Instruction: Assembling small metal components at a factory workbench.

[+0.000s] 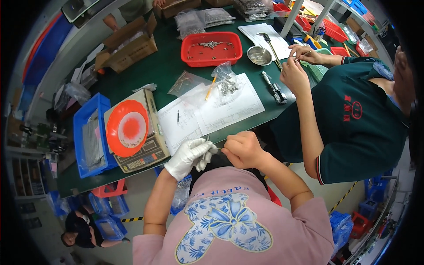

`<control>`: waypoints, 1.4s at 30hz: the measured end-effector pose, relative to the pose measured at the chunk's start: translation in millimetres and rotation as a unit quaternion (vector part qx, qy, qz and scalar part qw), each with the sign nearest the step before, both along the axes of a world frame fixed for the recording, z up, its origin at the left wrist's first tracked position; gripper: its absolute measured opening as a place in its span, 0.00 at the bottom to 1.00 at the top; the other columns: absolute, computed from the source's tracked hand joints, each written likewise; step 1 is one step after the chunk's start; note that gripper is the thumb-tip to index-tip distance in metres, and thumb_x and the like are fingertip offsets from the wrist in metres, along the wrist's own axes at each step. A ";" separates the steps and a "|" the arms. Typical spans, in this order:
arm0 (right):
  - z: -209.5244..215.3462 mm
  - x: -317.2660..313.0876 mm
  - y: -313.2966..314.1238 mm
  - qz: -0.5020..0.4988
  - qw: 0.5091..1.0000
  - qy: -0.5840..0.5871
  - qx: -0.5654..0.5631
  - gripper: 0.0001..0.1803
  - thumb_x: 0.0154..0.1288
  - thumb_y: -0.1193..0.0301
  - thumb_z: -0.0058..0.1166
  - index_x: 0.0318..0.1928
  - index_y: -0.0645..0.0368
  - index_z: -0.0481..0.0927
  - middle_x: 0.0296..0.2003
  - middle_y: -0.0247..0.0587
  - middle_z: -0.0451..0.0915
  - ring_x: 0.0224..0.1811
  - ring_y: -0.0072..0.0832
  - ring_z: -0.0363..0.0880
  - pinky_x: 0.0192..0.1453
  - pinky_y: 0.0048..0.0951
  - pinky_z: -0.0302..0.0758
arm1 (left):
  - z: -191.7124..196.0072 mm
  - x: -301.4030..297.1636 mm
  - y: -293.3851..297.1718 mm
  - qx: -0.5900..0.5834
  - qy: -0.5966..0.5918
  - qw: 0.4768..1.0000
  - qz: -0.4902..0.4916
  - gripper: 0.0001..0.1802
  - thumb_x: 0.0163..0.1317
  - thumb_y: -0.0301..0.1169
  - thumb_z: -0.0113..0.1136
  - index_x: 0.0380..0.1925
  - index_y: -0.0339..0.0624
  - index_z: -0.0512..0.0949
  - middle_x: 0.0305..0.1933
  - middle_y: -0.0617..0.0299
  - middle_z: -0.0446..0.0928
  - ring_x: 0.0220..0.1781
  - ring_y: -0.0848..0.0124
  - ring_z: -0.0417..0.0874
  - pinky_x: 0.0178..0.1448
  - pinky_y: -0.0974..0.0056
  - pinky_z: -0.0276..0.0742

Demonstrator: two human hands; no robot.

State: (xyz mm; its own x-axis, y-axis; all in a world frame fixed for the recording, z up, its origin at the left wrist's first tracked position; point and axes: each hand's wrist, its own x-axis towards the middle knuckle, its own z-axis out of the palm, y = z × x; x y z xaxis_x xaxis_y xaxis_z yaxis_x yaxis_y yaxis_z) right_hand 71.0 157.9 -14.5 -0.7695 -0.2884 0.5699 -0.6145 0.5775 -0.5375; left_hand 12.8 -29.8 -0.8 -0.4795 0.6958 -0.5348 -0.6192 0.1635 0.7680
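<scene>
My left hand (187, 158), in a white glove, pinches a small grey metal part close to my body at the table's front edge. My bare right hand (242, 149) is closed beside it on a thin metal pin (217, 149) that points toward the glove's fingertips. Whether the pin sits inside the small part is too small to tell. Just beyond the hands lie printed drawing sheets (249, 104), with a clear bag of small metal cylinders (229, 86), a yellow pencil (210, 88) and a dark pen (178, 116) on them.
Left of the sheets, an orange plate (118, 140) rests on a carton (154, 152), beside a blue tray (78, 132) of thin rods. Farther back are a red tray (187, 59) of metal pieces and a steel bowl (259, 56). A co-worker (353, 115) works closely at right.
</scene>
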 end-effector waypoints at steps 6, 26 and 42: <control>-24.5 5.6 -11.1 0.084 0.696 -0.441 -0.561 0.16 0.61 0.69 0.41 0.17 0.56 0.59 0.12 0.29 0.55 0.11 0.18 0.50 0.14 0.19 0.48 | -3.6 6.2 9.7 -0.055 0.638 0.766 0.060 0.10 0.49 0.29 0.59 0.32 0.41 0.74 0.23 0.60 0.74 0.23 0.67 0.75 0.26 0.68 0.69; -23.7 2.4 -4.7 0.077 0.732 -0.405 -0.542 0.16 0.64 0.68 0.38 0.19 0.56 0.60 0.12 0.26 0.54 0.13 0.15 0.50 0.15 0.18 0.49 | -1.3 7.4 18.5 -0.039 0.715 0.696 0.050 0.07 0.51 0.22 0.56 0.33 0.38 0.74 0.25 0.57 0.73 0.23 0.70 0.74 0.28 0.71 0.70; -16.7 2.0 -4.2 -0.054 0.998 -0.018 0.041 0.07 0.45 0.73 0.54 0.23 0.58 0.69 0.19 0.38 0.68 0.19 0.38 0.68 0.23 0.31 0.66 | -7.8 5.1 13.3 0.017 -0.038 0.991 0.126 0.12 0.59 0.31 0.46 0.41 0.38 0.68 0.16 0.66 0.67 0.14 0.78 0.65 0.18 0.76 0.62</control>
State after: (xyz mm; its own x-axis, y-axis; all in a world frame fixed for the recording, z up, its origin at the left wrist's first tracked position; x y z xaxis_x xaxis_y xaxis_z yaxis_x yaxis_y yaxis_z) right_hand 73.0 153.7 -31.2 -0.8177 -0.2472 0.5199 -0.5282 0.6814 -0.5067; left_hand 17.9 -16.5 -8.6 -0.5994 0.5771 -0.5546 -0.6936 -0.0287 0.7198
